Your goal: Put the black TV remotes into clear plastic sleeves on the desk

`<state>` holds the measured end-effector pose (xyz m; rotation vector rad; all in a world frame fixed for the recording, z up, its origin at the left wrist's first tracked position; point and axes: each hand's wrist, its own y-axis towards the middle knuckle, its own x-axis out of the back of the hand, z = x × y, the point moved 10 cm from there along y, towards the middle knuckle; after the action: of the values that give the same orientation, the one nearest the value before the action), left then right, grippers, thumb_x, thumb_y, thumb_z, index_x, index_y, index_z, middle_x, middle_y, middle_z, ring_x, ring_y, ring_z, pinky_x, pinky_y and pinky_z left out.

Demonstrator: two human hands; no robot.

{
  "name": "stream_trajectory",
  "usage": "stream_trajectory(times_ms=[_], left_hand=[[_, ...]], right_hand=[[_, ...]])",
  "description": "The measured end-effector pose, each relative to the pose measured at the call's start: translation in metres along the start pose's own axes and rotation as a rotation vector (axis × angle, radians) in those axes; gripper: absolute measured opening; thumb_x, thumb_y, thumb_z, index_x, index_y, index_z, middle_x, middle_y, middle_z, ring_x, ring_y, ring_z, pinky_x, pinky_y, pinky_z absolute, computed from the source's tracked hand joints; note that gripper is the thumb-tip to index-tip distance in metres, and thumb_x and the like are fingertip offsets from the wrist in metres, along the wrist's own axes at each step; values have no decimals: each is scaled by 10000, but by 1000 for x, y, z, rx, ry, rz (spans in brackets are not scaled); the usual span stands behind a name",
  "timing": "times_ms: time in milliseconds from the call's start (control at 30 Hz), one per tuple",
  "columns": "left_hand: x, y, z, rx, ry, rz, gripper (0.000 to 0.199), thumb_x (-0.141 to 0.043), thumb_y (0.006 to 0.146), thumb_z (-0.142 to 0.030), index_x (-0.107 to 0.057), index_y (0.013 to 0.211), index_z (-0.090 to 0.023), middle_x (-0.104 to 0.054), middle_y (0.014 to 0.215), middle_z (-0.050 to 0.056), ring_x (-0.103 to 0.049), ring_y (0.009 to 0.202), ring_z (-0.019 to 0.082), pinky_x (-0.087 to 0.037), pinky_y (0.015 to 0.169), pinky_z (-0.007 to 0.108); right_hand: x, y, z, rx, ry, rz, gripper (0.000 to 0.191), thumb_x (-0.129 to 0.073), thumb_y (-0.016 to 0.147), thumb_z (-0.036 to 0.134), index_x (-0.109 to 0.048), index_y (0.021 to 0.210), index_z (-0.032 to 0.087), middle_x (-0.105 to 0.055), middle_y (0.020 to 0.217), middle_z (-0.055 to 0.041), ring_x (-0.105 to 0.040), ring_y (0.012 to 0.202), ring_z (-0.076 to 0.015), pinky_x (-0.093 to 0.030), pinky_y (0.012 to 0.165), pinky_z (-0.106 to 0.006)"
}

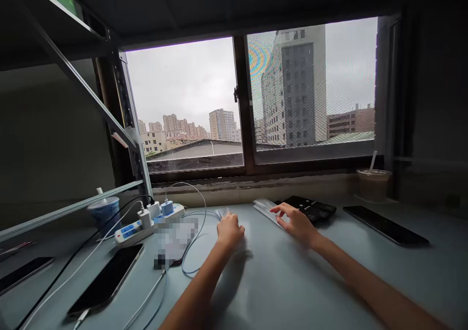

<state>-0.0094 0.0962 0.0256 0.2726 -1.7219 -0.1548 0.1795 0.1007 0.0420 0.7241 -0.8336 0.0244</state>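
At the table's far left lies a dark phone point(25, 274), with a blue cup point(105, 215) beyond it, partly behind a metal rail point(78, 210) of the shelf frame. A white power strip point(149, 223) slants away beside the cup, chargers plugged into it; nearer the viewer is a larger black phone point(107, 281) with a white cable point(82, 318) at its near end. Next comes a blurred-out flat item point(177, 240), and a thin looped cord point(185, 266) curves between it and the left hand point(230, 232), crowding that side. The left hand is curled closed on clear plastic point(224, 212), which shows at its far side; the plastic is mostly hidden, so its long axis cannot be told. The right hand point(292, 220) is partly open, thumb apart from the fingers, over a clear plastic stack point(266, 210); contact cannot be told. The stack's long axis runs from far left to near right. Black objects point(310, 209) sit just behind the right hand. Farther right lie a black slab-like device point(385, 225), slanting likewise, and a lidded drink cup point(373, 186) with a straw, near the window.
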Motion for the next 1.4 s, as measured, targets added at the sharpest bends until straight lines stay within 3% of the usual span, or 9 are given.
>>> stream_trajectory(times_ms=[167,333,467,633,833,1000,1267,1400], left_hand=[[-11,-6,-34,-249,-167,-18,214,-466,723,-172,-632,858,-163,-586,923,66,-548,905,188,-412,798,264],[-16,-13,-52,-389,-293,-56,307,-439,677,-87,-615,916,-165,-572,928,53,-541,898,162,-419,808,237],[-11,-18,-56,-403,-304,-67,317,-435,684,-88,-597,931,-202,-560,958,29,-563,829,145,-440,742,235],[3,-24,-61,-463,-210,-162,205,-455,732,-173,-593,875,-223,-568,914,11,-568,832,162,-437,733,260],[1,-34,-73,-588,-142,-122,181,-483,745,-258,-596,883,-222,-576,894,8,-578,761,153,-439,664,246],[0,-37,-75,-579,-106,-106,225,-513,724,-264,-596,930,-228,-577,904,6,-584,765,161,-445,655,247],[6,-24,-63,-475,-136,-205,203,-482,822,-289,-647,939,-267,-575,946,1,-561,833,140,-426,737,242],[9,-20,-57,-439,-163,-222,176,-508,825,-288,-680,859,-267,-581,942,-9,-554,844,129,-409,747,238]], right_hand=[[-32,-8,14,150,56,200,223,-474,728,164,-622,888,210,-623,882,-32,-571,749,-141,-430,696,-270],[-47,-13,17,203,83,287,197,-545,704,176,-626,878,217,-626,856,-32,-572,741,-144,-435,705,-273],[-45,-17,25,231,101,312,253,-538,672,133,-629,893,217,-630,870,-29,-569,757,-144,-435,740,-270],[-34,-21,39,229,107,327,279,-534,663,150,-631,914,228,-634,890,-22,-562,779,-151,-438,732,-269],[-38,-21,38,212,80,363,224,-520,677,169,-634,862,224,-638,828,-11,-568,732,-146,-434,664,-254],[-39,-20,31,207,44,360,217,-524,703,197,-638,883,236,-639,822,-2,-574,731,-139,-427,670,-253],[-12,-11,31,147,-89,139,200,-483,786,354,-650,820,249,-626,837,6,-565,656,-117,-400,604,-247],[-7,-9,27,134,-79,114,217,-478,787,362,-662,757,252,-624,886,5,-565,663,-113,-396,596,-244]])
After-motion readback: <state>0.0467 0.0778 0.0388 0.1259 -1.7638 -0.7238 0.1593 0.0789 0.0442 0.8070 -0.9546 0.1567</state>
